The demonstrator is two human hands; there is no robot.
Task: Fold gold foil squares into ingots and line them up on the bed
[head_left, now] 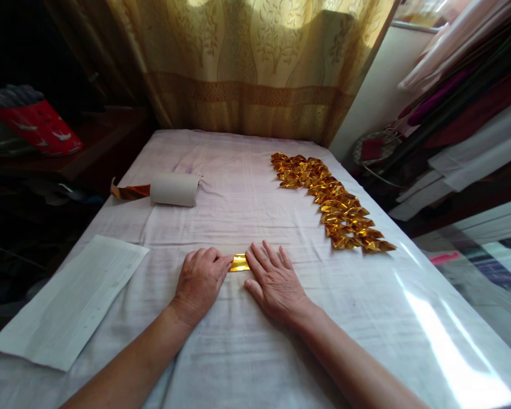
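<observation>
A narrow folded strip of gold foil paper lies flat on the cloth-covered table, between my two hands. My left hand is closed, its thumb and fingers pinching the strip's left end. Flat on the cloth, my right hand has its fingers spread, and the fingertips touch and partly cover the strip's right end. Rows of folded gold foil pieces stand together at the far right of the table.
A pale cardboard roll with a coppery foil strip beside it lies at the back left. Nearer, a sheet of white paper rests by the left edge. A red container stands on a dark side surface. Clothes hang at right.
</observation>
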